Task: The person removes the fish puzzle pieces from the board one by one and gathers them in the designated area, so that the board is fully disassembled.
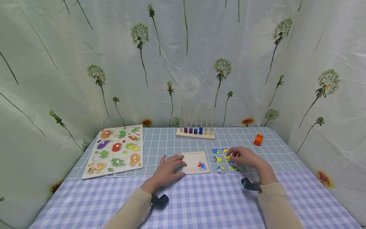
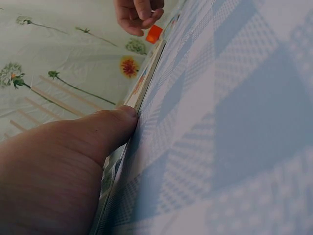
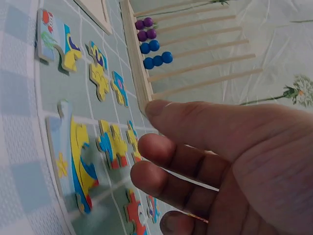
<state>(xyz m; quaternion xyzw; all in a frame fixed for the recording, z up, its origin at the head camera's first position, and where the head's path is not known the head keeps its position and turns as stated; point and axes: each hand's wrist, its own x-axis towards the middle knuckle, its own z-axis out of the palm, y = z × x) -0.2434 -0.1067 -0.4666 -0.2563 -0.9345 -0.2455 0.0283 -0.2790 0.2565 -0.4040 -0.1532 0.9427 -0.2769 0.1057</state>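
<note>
My left hand point(image 1: 169, 169) rests at the left edge of a shallow wooden puzzle tray point(image 1: 190, 159), its fingers spread over the rim. In the left wrist view, the thumb point(image 2: 110, 128) lies along the tray's near edge. One colourful jigsaw piece point(image 1: 202, 166) sits in the tray's lower right corner. To the right of the tray, my right hand point(image 1: 243, 156) hovers over several loose jigsaw pieces point(image 1: 219, 159). Its fingers are loosely bent with nothing between them. Near them in the right wrist view are a yellow-and-blue piece point(image 3: 113, 144) and a larger piece with a starfish point(image 3: 68, 154).
A vegetable peg puzzle board point(image 1: 125, 152) lies at the left. Behind the tray stands a wooden peg rack point(image 1: 195, 135) with purple and blue beads. An orange block-like object point(image 1: 258, 140) sits at the back right. A flowered curtain point(image 1: 188, 63) surrounds the table.
</note>
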